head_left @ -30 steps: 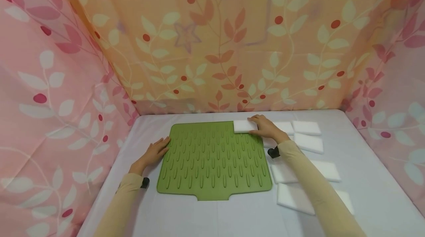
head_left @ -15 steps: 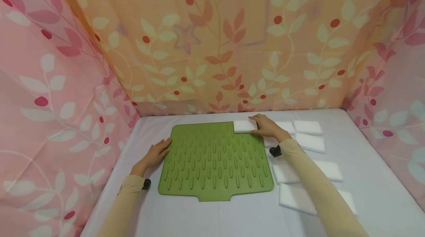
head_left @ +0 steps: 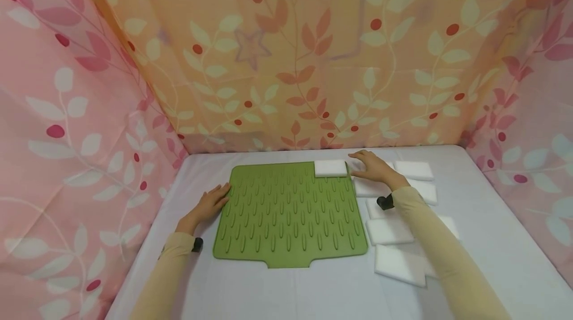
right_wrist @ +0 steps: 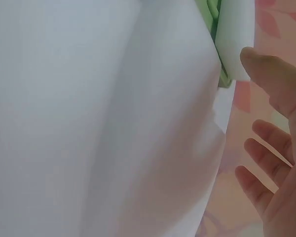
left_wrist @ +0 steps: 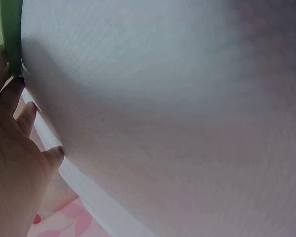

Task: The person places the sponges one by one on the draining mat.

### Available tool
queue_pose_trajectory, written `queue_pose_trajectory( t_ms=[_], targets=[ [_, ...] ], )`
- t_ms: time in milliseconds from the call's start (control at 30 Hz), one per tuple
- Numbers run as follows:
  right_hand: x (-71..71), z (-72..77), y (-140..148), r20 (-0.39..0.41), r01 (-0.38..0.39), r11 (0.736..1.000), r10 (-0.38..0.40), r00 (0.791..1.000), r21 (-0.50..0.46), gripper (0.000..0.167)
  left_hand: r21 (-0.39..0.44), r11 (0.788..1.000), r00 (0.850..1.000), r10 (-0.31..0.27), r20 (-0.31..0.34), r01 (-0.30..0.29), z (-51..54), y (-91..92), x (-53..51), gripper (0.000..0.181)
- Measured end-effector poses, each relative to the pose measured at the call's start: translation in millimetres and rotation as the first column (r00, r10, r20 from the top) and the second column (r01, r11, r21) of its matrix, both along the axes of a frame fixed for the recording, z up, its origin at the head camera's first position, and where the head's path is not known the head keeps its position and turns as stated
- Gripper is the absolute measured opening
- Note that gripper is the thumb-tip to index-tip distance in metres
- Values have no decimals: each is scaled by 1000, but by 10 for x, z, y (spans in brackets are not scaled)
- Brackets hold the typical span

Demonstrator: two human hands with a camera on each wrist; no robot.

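Note:
A green ridged mat [head_left: 286, 213] lies flat on the table, its short tab toward me. One white sponge-like block [head_left: 330, 168] sits on the mat's far right corner. My left hand [head_left: 209, 206] rests at the mat's left edge with fingers extended; the left wrist view shows its fingertips by the green edge [left_wrist: 10, 37]. Just right of the block, my right hand [head_left: 373, 167] is apart from it, holding nothing. In the right wrist view the fingers are spread and loosely bent near the block [right_wrist: 237, 39].
Several more white blocks [head_left: 389, 231] lie on the white-covered table [head_left: 241, 295] to the right of the mat, some partly hidden under my right forearm. Leaf-patterned curtains [head_left: 277, 86] stand at the back and both sides.
My right hand has let go of the block on the mat's far right corner and moved to the right. The block stays there. My left hand stays at the mat's edge.

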State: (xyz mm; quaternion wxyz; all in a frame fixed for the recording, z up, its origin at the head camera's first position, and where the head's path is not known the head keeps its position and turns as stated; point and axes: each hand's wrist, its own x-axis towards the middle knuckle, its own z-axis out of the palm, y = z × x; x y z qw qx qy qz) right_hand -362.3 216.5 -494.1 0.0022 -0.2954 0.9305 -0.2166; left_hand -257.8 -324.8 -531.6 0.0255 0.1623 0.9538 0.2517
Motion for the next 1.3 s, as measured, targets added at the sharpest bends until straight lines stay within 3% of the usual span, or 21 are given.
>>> queue_pose_trajectory(
  t_ms=[367, 1100, 1300],
  targets=[
    [46, 23, 259, -26, 10, 1000, -10, 1000, -21, 62, -21, 1000, 999, -15, -35, 15, 13, -1, -19, 50],
    [157, 42, 847, 50, 125, 992, -126, 991, 23, 62, -18, 1000, 1000, 6, 13, -5, -18, -15, -17, 51],
    [176, 17, 1035, 26, 145, 988, -147, 989, 44, 63, -12, 1000, 1000, 7, 18, -7, -25, -18, -21, 51]
  ],
)
